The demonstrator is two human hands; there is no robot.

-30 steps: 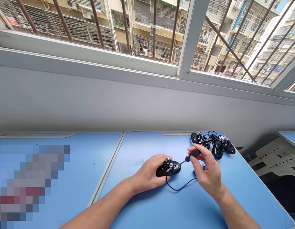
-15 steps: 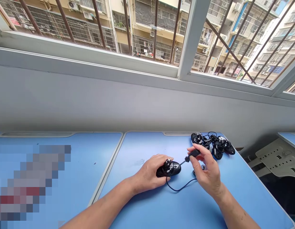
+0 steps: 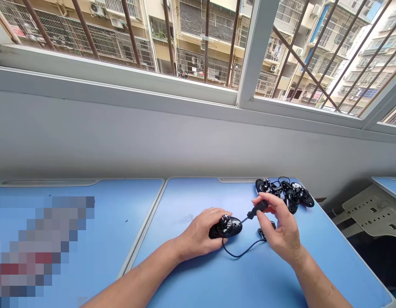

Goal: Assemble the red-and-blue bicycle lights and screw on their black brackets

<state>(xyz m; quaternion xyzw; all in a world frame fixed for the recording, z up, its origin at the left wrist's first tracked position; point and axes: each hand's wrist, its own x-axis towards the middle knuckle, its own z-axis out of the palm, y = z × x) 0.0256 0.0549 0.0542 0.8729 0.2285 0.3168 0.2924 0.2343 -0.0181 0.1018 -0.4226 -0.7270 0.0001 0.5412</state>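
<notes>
My left hand [image 3: 198, 235] grips a glossy black plug-like device [image 3: 231, 227] on the blue desk, with small metal parts showing on its top. A thin black cable [image 3: 239, 254] loops from the device across the desk towards my right hand [image 3: 281, 229]. That hand pinches a black-handled small screwdriver [image 3: 257, 209], its thin shaft pointing at the device, with the tip close to it. A small black piece [image 3: 262, 233] lies partly hidden behind my right hand's fingers. A pile of similar black devices with tangled cables [image 3: 284, 190] lies just beyond my right hand.
The blue desk [image 3: 185, 256] adjoins a second blue desk [image 3: 89, 188] on the left, which has a pixelated patch [image 3: 40, 248] over it. A grey wall and barred window [image 3: 198, 55] stand behind. A perforated beige board [image 3: 374, 211] sits at the right, past the desk edge.
My right hand and the screwdriver have shifted slightly left and down, towards the device. My left hand stays on the device. The whole view has tilted slightly.
</notes>
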